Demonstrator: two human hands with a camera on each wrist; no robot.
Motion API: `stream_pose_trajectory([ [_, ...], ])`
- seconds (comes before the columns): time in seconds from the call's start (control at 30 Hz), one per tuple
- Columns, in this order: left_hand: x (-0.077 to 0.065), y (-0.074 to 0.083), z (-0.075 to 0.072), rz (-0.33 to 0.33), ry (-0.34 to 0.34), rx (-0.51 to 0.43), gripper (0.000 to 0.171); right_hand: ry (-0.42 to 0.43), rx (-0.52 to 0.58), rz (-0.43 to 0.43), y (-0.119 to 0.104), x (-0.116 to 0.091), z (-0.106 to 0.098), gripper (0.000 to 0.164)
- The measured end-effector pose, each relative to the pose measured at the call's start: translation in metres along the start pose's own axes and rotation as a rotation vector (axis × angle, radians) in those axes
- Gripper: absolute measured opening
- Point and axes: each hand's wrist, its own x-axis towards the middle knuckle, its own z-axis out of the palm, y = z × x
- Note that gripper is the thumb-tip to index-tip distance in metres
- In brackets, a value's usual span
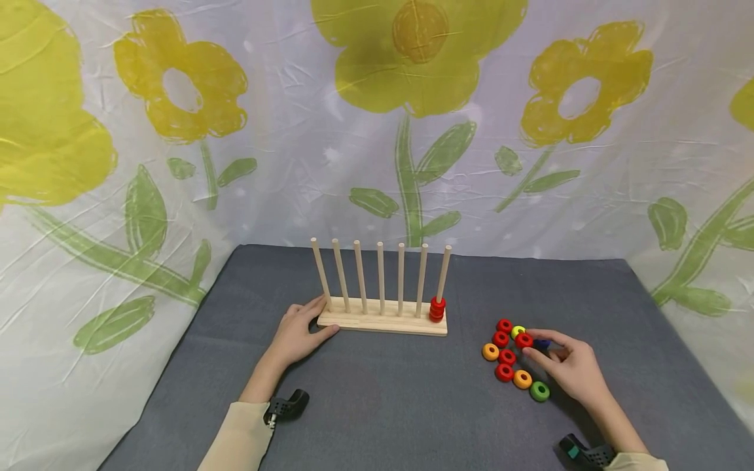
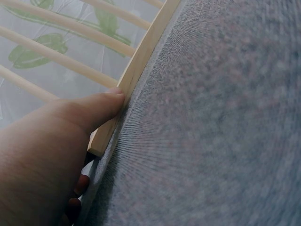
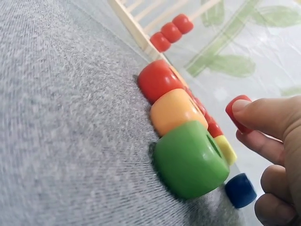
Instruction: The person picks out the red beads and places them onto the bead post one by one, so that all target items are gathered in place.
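Note:
My left hand holds the left end of a wooden peg rack, the thumb on its front edge and the fingers round the end and behind. Seven-peg detail aside, several upright pegs stand on the rack, and three red beads are stacked on the rightmost one. At the right, my right hand pinches a red bead between thumb and fingertips. That bead is raised above the cloth in the right wrist view, over a group of loose beads. A blue bead lies below the curled fingers.
Loose beads lie close together right of the rack: several red ones, orange ones, a green one and a yellow one. A grey cloth covers the table. Behind it hangs a flower-printed sheet.

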Motion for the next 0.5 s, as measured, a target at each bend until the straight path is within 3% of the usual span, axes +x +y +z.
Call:
stream_pose_trajectory([
  [0.5, -0.001, 0.001, -0.002, -0.010, -0.007, -0.006, 0.084, 0.011, 0.000, -0.058, -0.007, 0.011, 0.000, 0.033],
])
